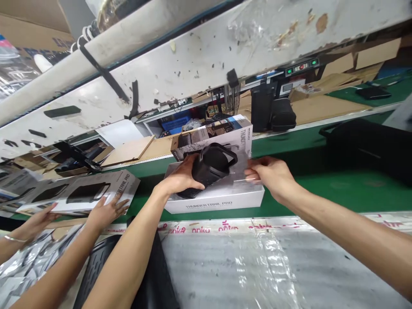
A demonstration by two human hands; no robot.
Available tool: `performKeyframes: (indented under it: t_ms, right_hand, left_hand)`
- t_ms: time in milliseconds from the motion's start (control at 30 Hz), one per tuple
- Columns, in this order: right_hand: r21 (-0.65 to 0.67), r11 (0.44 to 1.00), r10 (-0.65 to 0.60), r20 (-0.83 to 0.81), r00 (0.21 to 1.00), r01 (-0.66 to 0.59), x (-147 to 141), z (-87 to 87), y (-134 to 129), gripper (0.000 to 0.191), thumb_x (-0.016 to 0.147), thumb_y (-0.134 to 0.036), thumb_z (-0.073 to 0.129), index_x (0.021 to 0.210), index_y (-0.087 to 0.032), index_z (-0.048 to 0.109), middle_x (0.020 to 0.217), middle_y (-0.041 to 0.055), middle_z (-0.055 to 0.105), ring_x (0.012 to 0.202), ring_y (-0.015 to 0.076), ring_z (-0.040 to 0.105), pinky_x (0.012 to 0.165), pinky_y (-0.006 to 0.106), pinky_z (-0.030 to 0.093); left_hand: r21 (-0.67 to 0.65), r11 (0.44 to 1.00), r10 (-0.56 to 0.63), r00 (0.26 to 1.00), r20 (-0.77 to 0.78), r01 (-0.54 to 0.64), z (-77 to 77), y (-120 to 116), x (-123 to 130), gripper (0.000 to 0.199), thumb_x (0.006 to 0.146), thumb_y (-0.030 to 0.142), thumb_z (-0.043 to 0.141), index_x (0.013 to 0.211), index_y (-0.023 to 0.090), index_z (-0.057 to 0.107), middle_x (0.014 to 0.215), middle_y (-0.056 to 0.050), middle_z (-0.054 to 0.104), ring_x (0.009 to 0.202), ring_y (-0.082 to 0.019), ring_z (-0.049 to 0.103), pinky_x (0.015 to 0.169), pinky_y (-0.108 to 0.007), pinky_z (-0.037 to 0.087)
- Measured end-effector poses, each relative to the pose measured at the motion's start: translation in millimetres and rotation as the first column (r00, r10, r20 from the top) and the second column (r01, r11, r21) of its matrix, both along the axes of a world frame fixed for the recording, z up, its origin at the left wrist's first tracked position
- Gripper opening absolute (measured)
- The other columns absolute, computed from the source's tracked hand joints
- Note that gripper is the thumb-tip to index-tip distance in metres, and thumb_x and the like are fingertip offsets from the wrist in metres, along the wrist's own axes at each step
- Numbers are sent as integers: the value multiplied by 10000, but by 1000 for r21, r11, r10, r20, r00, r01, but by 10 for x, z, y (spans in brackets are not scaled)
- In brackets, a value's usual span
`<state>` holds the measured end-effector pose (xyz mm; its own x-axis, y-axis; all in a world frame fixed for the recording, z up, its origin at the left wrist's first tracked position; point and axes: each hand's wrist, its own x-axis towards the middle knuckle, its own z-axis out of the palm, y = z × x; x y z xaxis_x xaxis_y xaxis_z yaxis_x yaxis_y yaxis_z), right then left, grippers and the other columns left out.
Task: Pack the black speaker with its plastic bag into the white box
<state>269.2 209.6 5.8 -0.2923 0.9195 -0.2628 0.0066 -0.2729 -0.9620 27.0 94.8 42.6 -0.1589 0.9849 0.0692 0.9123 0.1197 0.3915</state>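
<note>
A white product box printed "THUNDER TRAIL PRO" stands open on the green conveyor belt, its lid raised behind it. A black speaker with a carry handle sits in the box mouth, wrapped in clear plastic. My left hand grips the speaker's left end. My right hand pinches the plastic wrap at the box's right edge.
A co-worker's two hands rest on another box of the same kind at the left. Black speakers lie on the belt at right. A plastic-covered bench lies in front of me. Cardboard sheets and a control panel stand behind.
</note>
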Motion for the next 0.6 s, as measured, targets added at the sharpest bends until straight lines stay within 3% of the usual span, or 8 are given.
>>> performKeyframes:
  t_ms: [100, 200, 300, 367, 433, 500, 600]
  right_hand:
    - [165, 979, 66, 298, 952, -119, 50, -66, 28, 225, 913, -383, 673, 864, -167, 639, 732, 56, 700, 634, 180, 661, 530, 264, 473]
    - [276, 905, 98, 604, 791, -322, 146, -77, 101, 390, 884, -582, 631, 864, -198, 690, 823, 67, 713, 784, 246, 672, 649, 336, 493]
    - [403, 834, 23, 658, 752, -378, 101, -114, 101, 564, 853, -642, 605, 1172, -181, 668, 1141, 130, 689, 1061, 331, 644, 852, 432, 532]
    - [505, 734, 20, 652, 758, -454, 4, -180, 11, 681, 859, -612, 584, 1372, -165, 564, 1373, 166, 573, 1265, 359, 541, 1013, 473, 490]
    - [513, 655, 86, 680, 728, -555, -82, -281, -124, 681, 895, -573, 511, 1451, -180, 505, 1543, 155, 412, 1403, 377, 405, 1107, 513, 426]
    - [483, 667, 118, 684, 720, -568, -112, -398, -218, 700, 921, -584, 431, 1501, -193, 453, 1623, 133, 282, 1465, 388, 308, 1148, 551, 378]
    - [435, 816, 53, 599, 799, -380, -49, -517, -64, 884, 911, -691, 379, 1582, -123, 288, 1628, 184, 245, 1491, 376, 272, 1213, 530, 297]
  left_hand:
    - [-100, 995, -40, 992, -116, 28, -18, 88, 43, 997, 628, 270, 887, 1495, 271, 395, 1487, -69, 517, 1299, -265, 517, 1100, -372, 443]
    - [-200, 978, -104, 973, -205, 62, -83, 168, 89, 1031, 640, 204, 870, 1523, 203, 338, 1549, -119, 432, 1350, -278, 476, 1125, -366, 427]
    - [-261, 963, -141, 944, -298, 62, -174, 225, 130, 1057, 628, 179, 879, 1526, 139, 324, 1582, -164, 368, 1376, -327, 461, 1125, -387, 430]
    - [-320, 946, -169, 922, -349, 52, -244, 234, 152, 1080, 591, 167, 903, 1517, 132, 348, 1563, -176, 390, 1362, -355, 477, 1117, -412, 436]
    - [-355, 934, -187, 914, -361, 51, -310, 199, 159, 1091, 589, 178, 911, 1526, 162, 353, 1567, -172, 389, 1395, -364, 445, 1147, -441, 405]
    - [-334, 942, -163, 922, -350, 40, -356, 112, 126, 1091, 636, 224, 900, 1555, 206, 313, 1615, -166, 321, 1470, -366, 345, 1203, -492, 328]
    - [-218, 976, -83, 939, -334, 9, -348, -63, -51, 892, 797, 401, 797, 1549, 269, 334, 1662, -124, 245, 1532, -352, 227, 1248, -562, 206]
